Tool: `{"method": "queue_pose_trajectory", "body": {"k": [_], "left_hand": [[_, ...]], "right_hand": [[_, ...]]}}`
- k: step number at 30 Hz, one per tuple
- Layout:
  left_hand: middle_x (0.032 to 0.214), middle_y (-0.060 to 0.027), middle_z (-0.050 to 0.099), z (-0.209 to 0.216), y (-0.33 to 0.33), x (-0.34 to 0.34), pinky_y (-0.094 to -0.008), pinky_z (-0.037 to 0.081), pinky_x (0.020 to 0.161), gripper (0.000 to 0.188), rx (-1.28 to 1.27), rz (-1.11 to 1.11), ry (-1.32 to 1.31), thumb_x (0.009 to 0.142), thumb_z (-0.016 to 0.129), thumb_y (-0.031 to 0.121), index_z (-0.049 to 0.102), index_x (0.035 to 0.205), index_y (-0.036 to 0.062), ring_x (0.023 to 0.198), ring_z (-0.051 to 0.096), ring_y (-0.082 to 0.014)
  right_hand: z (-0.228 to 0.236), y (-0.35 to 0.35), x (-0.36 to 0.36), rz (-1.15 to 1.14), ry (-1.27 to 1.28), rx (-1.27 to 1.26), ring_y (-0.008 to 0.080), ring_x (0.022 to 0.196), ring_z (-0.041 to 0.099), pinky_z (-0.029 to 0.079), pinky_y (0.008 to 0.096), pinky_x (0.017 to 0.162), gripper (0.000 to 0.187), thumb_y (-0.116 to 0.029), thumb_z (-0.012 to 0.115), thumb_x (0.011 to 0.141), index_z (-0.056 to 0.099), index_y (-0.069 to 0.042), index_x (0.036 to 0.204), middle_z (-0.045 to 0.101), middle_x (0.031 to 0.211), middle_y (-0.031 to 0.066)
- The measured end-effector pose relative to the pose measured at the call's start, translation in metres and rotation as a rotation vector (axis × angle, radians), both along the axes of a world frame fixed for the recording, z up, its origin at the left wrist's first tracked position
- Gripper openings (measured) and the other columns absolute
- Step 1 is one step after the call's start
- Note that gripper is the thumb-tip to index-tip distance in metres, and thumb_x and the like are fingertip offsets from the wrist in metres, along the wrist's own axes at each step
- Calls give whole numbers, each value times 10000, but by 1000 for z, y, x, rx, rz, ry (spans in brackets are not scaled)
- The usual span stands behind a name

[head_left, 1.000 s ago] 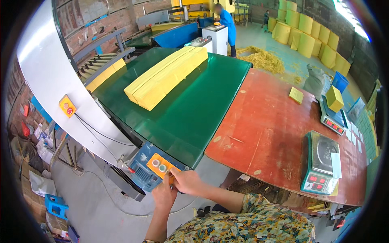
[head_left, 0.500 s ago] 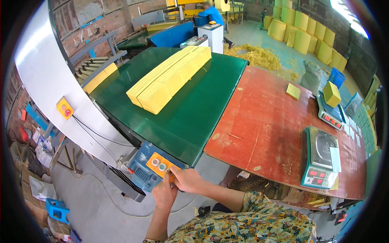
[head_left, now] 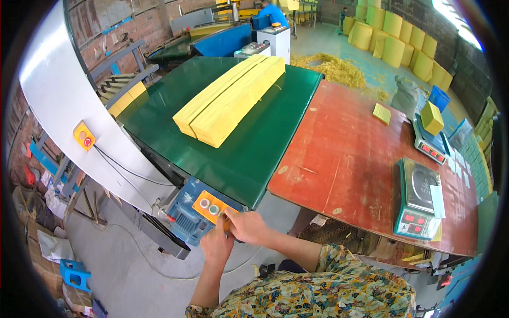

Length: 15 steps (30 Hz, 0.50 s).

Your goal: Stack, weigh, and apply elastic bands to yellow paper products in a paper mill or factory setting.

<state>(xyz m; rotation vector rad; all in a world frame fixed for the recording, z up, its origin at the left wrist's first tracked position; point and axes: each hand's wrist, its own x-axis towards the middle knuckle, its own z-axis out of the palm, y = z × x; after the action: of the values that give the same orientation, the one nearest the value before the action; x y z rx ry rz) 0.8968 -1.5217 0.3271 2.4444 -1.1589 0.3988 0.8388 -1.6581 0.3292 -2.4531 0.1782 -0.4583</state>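
Both my hands meet at the right end of an orange button box (head_left: 207,206) mounted over a blue ribbed motor (head_left: 186,221). My left hand (head_left: 217,245) is closed, its index finger reaching up against the box's end. From the right, my right hand (head_left: 248,227) curls its fingers round the same end; whatever they pinch there is covered. Two round buttons on the box show beside the fingertips. Ahead, a long stack of yellow sheets (head_left: 229,100), split lengthwise in two rows, lies on the green conveyor belt (head_left: 241,161), out of my hands' reach.
A red table (head_left: 339,159) adjoins the belt on the right, bearing two scales (head_left: 421,193), a yellow block (head_left: 431,118) and a small yellow pack (head_left: 382,113). White machine casing (head_left: 58,90) rises at left. A blue stool (head_left: 75,275) stands on the floor. Someone in blue (head_left: 277,14) is farther back.
The yellow stack has shifted slightly to the right on the belt. My view has tilted a little. Both hands stay at the button box's end.
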Motion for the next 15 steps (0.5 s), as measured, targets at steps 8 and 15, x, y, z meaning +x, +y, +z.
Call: {"method": "queue_pose_trajectory", "body": {"k": [8, 15], "left_hand": [[606, -91, 623, 0, -1, 1, -388, 487, 476, 525, -15, 0, 0, 720, 728, 130, 565, 1217, 79, 511, 626, -267], [601, -92, 619, -5, -1, 1, -395, 481, 477, 512, 8, 23, 29, 727, 730, 140, 568, 1211, 89, 516, 624, -279]], "right_hand": [[2, 0, 1, -3, 9, -9, 380, 601, 644, 494, 501, 534, 270, -159, 568, 849, 487, -53, 1083, 650, 673, 165], [2, -2, 0, 17, 22, 41, 393, 633, 646, 491, 515, 557, 265, -152, 559, 856, 465, -54, 1083, 662, 709, 173]]}}
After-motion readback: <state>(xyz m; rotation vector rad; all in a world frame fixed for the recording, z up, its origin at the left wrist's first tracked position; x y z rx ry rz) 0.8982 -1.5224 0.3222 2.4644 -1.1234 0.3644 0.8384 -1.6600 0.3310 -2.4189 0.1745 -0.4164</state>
